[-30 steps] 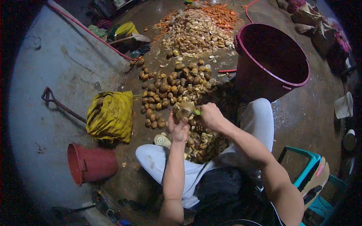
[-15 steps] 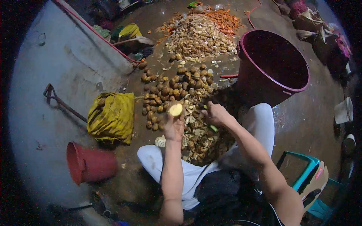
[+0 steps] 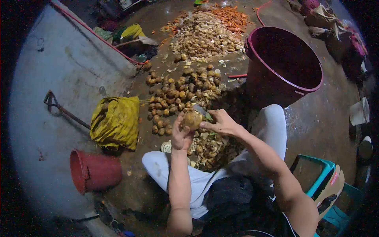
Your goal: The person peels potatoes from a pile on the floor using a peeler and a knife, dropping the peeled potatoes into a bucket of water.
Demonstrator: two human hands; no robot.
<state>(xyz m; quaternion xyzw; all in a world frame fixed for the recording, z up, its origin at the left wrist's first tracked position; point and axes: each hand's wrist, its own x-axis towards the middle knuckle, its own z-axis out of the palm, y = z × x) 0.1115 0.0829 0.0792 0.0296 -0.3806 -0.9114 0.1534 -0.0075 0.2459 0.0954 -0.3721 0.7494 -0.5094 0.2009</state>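
Note:
In the head view, my left hand (image 3: 181,133) holds up a round, brown-skinned root vegetable (image 3: 192,120), whose exact kind I cannot make out. My right hand (image 3: 224,123) is closed around a knife (image 3: 199,110) with a green handle, and its blade lies against the far side of the vegetable. The right thumb touches the vegetable's near side. Below both hands, a heap of pale peelings (image 3: 207,148) lies on the floor between my legs. Just beyond them are many whole brown vegetables (image 3: 173,94) of the same sort.
A large maroon tub (image 3: 260,79) stands at right. Farther off is a pile of pale and orange scraps (image 3: 205,33). On the left are a yellow sack (image 3: 114,124), a red bucket (image 3: 96,172) and a long-handled tool (image 3: 67,110). A teal crate (image 3: 316,162) sits at lower right.
The pale cut face of the vegetable has turned away, and brown skin now faces me. My right hand has moved left, bringing the knife from beside the vegetable onto it.

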